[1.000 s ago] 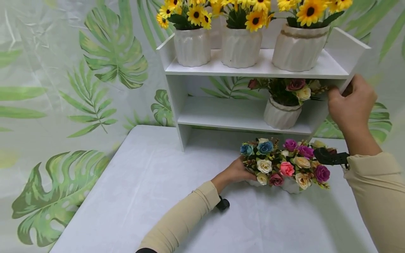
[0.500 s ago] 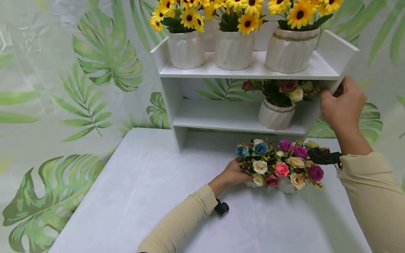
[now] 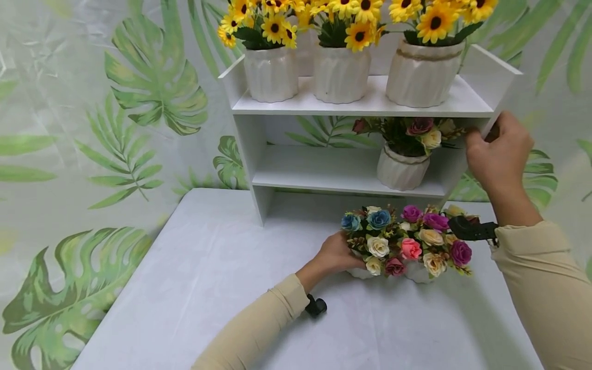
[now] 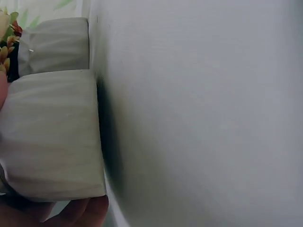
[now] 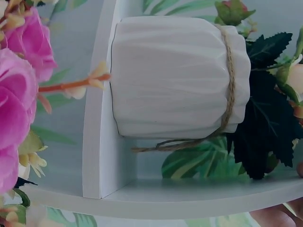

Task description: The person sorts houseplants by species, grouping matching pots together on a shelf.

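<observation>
My left hand (image 3: 339,254) curls round a white flower pot (image 4: 54,135) of blue, cream and dusky pink roses (image 3: 378,247). In the left wrist view its fingertips show under one side of the pot, and a dark shadow lies between the pot's base and the table. Just right of it stands a second white pot (image 3: 420,272) with purple, pink and peach roses (image 3: 431,237). My right hand (image 3: 500,154) grips the right side panel of a white shelf (image 3: 351,109), thumb in front. On the middle shelf, near that hand, sits a twine-tied white pot (image 5: 177,78) of dark red and cream roses.
Three white pots (image 3: 342,74) of yellow sunflowers line the top shelf. The shelf unit stands at the back of a table with a white cloth (image 3: 222,288), before a leaf-patterned backdrop (image 3: 157,77). Another cream bloom (image 3: 455,209) shows partly behind the right wrist's camera.
The head view has shifted, so the whole scene sits further left and slightly lower. My left hand and its pot have edged left, away from the second pot. The right hand keeps its grip on the shelf.
</observation>
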Tool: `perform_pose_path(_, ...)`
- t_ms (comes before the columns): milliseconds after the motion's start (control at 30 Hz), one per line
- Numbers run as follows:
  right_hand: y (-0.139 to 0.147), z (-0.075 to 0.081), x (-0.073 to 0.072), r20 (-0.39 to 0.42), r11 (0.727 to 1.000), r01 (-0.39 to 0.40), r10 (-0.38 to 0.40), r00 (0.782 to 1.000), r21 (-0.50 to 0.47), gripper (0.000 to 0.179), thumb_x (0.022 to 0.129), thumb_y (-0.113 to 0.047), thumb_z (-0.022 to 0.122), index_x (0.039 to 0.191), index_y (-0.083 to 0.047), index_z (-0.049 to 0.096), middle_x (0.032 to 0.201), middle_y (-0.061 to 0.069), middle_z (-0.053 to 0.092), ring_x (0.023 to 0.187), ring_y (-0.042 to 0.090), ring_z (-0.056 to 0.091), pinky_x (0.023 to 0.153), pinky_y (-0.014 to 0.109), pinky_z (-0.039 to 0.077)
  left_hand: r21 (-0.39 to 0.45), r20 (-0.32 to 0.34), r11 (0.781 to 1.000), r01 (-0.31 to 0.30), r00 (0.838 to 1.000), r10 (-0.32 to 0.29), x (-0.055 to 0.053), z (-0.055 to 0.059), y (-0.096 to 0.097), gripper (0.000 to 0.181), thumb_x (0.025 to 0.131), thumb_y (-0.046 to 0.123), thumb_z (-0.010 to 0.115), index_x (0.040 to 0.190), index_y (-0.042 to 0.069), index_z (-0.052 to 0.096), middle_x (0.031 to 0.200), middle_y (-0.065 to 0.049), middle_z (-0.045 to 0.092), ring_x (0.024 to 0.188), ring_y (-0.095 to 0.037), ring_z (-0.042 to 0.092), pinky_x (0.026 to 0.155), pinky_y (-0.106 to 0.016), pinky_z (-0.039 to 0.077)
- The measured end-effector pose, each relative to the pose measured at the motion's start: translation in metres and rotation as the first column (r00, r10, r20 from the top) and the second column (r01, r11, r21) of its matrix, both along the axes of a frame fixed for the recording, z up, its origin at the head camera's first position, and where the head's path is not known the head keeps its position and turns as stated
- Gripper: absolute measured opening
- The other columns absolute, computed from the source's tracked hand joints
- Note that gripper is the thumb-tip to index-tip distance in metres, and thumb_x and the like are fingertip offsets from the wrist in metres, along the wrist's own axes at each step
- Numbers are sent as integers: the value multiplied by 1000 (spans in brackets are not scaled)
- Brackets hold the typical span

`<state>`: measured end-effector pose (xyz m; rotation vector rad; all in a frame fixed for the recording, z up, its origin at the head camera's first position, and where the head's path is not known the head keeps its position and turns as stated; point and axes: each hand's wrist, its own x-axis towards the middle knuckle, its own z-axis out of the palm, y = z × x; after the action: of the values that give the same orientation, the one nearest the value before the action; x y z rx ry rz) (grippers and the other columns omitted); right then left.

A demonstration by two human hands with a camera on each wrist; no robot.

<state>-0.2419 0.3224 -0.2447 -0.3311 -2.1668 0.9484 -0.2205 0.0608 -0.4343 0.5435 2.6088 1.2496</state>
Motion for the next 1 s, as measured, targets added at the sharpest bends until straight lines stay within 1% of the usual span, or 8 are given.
perform_pose_path(100, -1, 0, 0, -10, 1000, -1, 1, 1000, 6, 39, 93, -26, 52, 124, -7, 65, 80, -32, 45, 70, -17, 43, 63, 9, 34, 9, -24, 1000, -20, 1000, 20, 5, 4, -10, 72, 65, 26, 92, 126, 6, 59, 115, -10, 71, 100, -20, 68, 81, -27, 55)
perform_pose_path(300, -1, -1, 0, -23, 1000, 2, -2, 1000, 5, 32, 92, -25, 52, 117, -10, 65, 74, -36, 40, 68, -15, 43, 62, 9, 33, 154, -52, 988, -17, 998, 25, 15, 19, -44, 74, 68, 18, 89, 133, 6, 56, 122, -11, 70, 110, -25, 68, 88, -31, 56)
perform_pose_path(400, 0, -1, 0, -28, 1000, -1, 1, 1000, 6, 31, 92, -25, 52, 117, -11, 65, 74, -36, 40, 68, -15, 43, 62, 9, 33, 181, -91, 983, 9, 996, 8, 21, 31, -65, 73, 69, 14, 87, 134, 5, 56, 125, -13, 69, 114, -29, 66, 92, -34, 55)
perform_pose_path(600, 0, -1, -1, -38, 1000, -5, 6, 999, 9, 35, 92, -25, 52, 120, -12, 67, 77, -35, 42, 69, -17, 43, 62, 9, 33, 161, -140, 986, 35, 990, -12, 37, 65, -105, 65, 71, 12, 86, 130, 2, 59, 121, -15, 70, 113, -29, 67, 93, -36, 55)
perform_pose_path(733, 0, -1, -1, -53, 1000, -4, 4, 999, 12, 36, 91, -26, 53, 122, -12, 67, 81, -31, 49, 69, -18, 44, 63, 9, 34, 182, -104, 983, 25, 995, -6, 45, 85, -124, 68, 72, 12, 86, 133, 3, 57, 126, -15, 68, 118, -29, 65, 97, -40, 55)
perform_pose_path(867, -1, -2, -1, -41, 1000, -1, 1, 999, 11, 37, 92, -27, 53, 124, -14, 66, 93, -20, 60, 73, -17, 45, 64, 9, 34, 209, -12, 977, -31, 999, 35, 50, 98, -139, 78, 74, 12, 84, 141, -2, 48, 134, -19, 62, 122, -33, 62, 98, -44, 54)
perform_pose_path(933, -1, -2, 0, -32, 1000, 3, -3, 999, 7, 38, 92, -27, 53, 126, -15, 66, 101, -13, 64, 76, -16, 48, 66, 9, 35, 203, 6, 978, -44, 999, 44, 52, 104, -145, 78, 75, 12, 84, 142, -3, 47, 135, -20, 61, 123, -34, 61, 99, -45, 54)
perform_pose_path(1000, -1, -2, 0, -24, 1000, 6, -6, 1000, 0, 38, 92, -27, 52, 126, -17, 66, 103, -12, 66, 78, -14, 50, 67, 8, 35, 190, 1, 981, -45, 999, 46, 54, 109, -149, 77, 75, 13, 84, 142, -1, 48, 134, -18, 62, 123, -33, 61, 99, -45, 54)
